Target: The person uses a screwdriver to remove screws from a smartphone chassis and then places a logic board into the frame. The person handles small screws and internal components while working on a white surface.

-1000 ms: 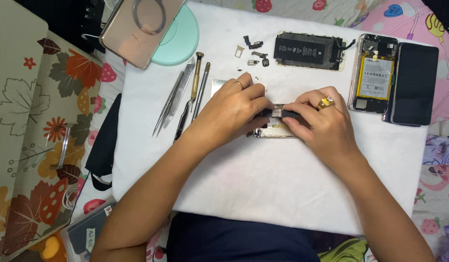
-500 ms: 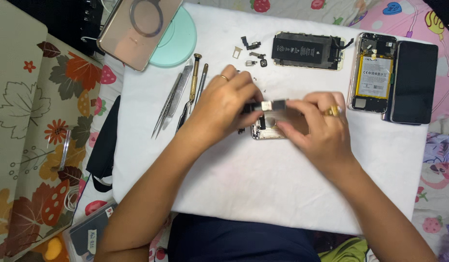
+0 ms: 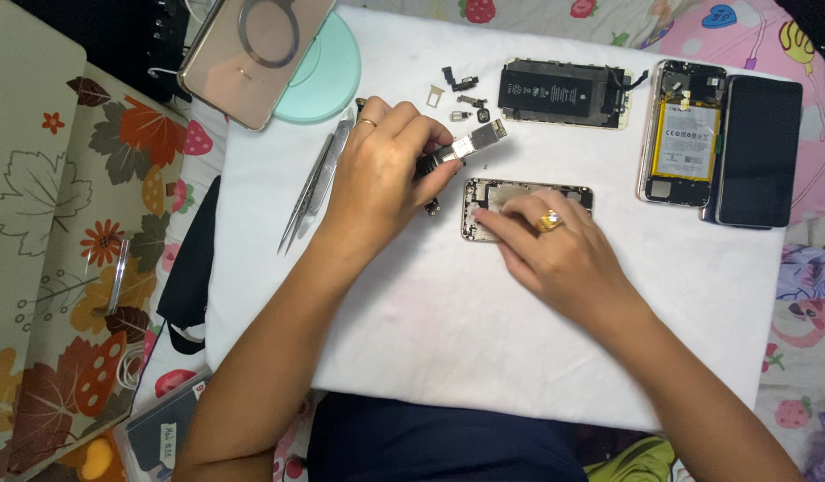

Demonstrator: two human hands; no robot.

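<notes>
- The left hand (image 3: 377, 174) pinches a small silver circuit board (image 3: 473, 145) between thumb and fingers, lifted just above the white surface (image 3: 484, 330); its near end is hidden inside the grip, so how far it runs cannot be seen.
- A dark part hangs beneath that grip, too small and shadowed to make out.
- The right hand (image 3: 564, 254) lies flat on an open phone shell (image 3: 526, 198), fingers together and pressing down on its lower half; only the upper edge and the two ends of the shell show.
- What sits inside the shell under the fingers cannot be told.
- Metal tweezers (image 3: 312, 189) lie left of the left hand, their upper ends partly covered by it.
- Small loose parts (image 3: 461, 94) lie scattered just above the board, too tiny to tell apart.
- A black battery on its frame (image 3: 564, 92) lies farther back; an opened phone with a yellow battery (image 3: 684, 134) and a dark screen panel (image 3: 758, 150) lie side by side, touching, at the right.
- A phone in a clear case (image 3: 252, 54) rests on a mint round disc (image 3: 327, 76), cut off by the top edge.
</notes>
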